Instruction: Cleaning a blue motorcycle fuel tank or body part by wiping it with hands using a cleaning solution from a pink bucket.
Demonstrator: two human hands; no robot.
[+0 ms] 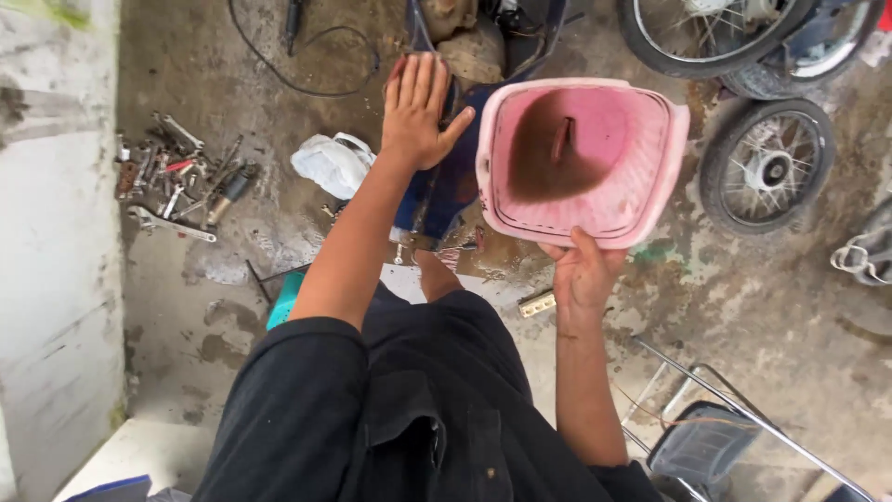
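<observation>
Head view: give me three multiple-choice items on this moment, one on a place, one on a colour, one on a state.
1. Where does the heap of wrenches lie?
A. on the floor by the white wall
B. inside the tub
C. on the chair

2. What colour is the plastic tub?
A. green
B. pink
C. black

3. How is the left hand?
A. clenched round a wrench
B. open, palm down
C. out of view

Key: 1 A, the tools lie scattered beside the wall; 2 B, its walls are pink with brown dirt inside; 3 B, the fingers are spread flat while the right hand grips the tub's rim.
</observation>
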